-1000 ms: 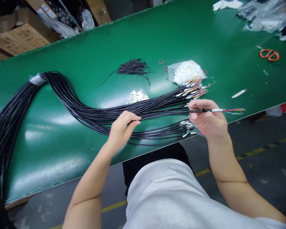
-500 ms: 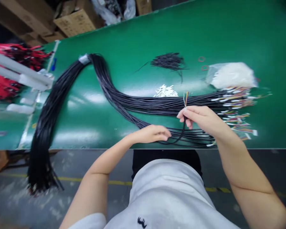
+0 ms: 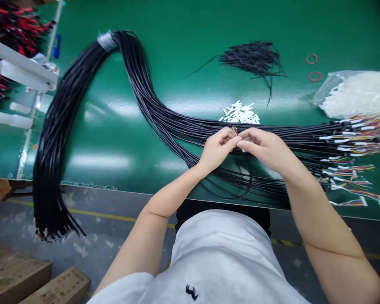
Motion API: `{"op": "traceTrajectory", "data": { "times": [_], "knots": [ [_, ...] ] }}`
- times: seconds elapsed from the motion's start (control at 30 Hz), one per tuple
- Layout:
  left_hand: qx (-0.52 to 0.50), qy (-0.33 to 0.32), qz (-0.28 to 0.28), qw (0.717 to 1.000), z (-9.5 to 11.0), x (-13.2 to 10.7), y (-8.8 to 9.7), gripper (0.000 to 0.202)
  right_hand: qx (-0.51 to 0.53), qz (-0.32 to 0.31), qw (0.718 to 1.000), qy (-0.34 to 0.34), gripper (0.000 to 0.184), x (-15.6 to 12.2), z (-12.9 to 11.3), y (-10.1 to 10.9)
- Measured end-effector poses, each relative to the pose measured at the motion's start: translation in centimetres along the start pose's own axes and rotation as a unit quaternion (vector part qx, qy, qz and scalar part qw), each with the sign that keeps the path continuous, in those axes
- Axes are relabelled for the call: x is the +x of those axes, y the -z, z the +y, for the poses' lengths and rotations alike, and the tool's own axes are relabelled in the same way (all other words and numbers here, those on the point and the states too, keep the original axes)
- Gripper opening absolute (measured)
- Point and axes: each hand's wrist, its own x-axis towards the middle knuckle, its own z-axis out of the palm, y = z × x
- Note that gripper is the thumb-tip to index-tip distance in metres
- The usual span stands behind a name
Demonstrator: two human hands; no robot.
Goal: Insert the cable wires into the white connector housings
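Thin coloured wires [image 3: 234, 131] fan out at the end of one black cable [image 3: 250, 177], which loops down below my hands. My left hand [image 3: 218, 147] is closed, thumb and fingers pinching at these wires. Close against it, my right hand [image 3: 262, 147] is closed on the same cable end; its fingertips partly cover the point of contact. Beneath both hands runs a long bundle of black cables [image 3: 164, 116]. Just beyond them lies a small heap of short white tubes [image 3: 240, 113].
Several finished-looking wire ends with white connectors [image 3: 351, 147] lie at the right. Behind are thin black strips [image 3: 251, 59], red rings [image 3: 315, 76] and a plastic bag of white pieces [image 3: 357, 95]. At left, the bundle's wrapped part [image 3: 107, 41] bends and hangs over the table edge.
My left hand has come up and right from the cable to meet the right hand at the wire end. The view has shifted, showing the table closer.
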Motion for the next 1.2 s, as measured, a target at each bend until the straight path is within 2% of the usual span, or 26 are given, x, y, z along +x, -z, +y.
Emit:
{"op": "traceTrajectory", "data": {
  "times": [0.13, 0.23, 0.43, 0.53, 0.63, 0.77, 1.2],
  "knots": [
    [0.034, 0.023, 0.023, 0.999, -0.6, 0.0, 0.8, 0.062, 0.139, -0.020, 0.990, -0.017, 0.020, 1.2, 0.8, -0.9],
    [0.054, 0.034, 0.011, 0.998, -0.6, -0.2, 0.9, 0.061, 0.153, -0.016, 0.988, -0.030, 0.015, 1.2, 1.3, -0.9],
    [0.079, 0.037, -0.017, 0.996, -0.3, -0.9, 0.7, 0.056, 0.241, -0.044, 0.966, -0.083, 0.032, 1.0, 1.5, -0.8],
    [0.056, 0.019, -0.038, 0.998, -0.2, -0.8, 1.2, 0.046, 0.282, -0.025, 0.954, -0.102, 0.031, 1.0, 1.6, -0.8],
    [-0.020, 0.026, -0.039, 0.999, -0.4, -0.4, 1.7, 0.036, 0.317, -0.033, 0.942, -0.104, 0.031, 1.0, 1.6, -0.6],
    [-0.088, 0.039, -0.025, 0.995, -0.6, -0.1, 1.9, 0.032, 0.328, -0.071, 0.936, -0.103, 0.032, 1.0, 1.5, -0.3],
    [-0.127, 0.059, -0.067, 0.988, -0.3, 0.3, 2.2, 0.045, 0.311, -0.121, 0.937, -0.098, 0.038, 0.8, 1.4, -0.3]
  ]
}}
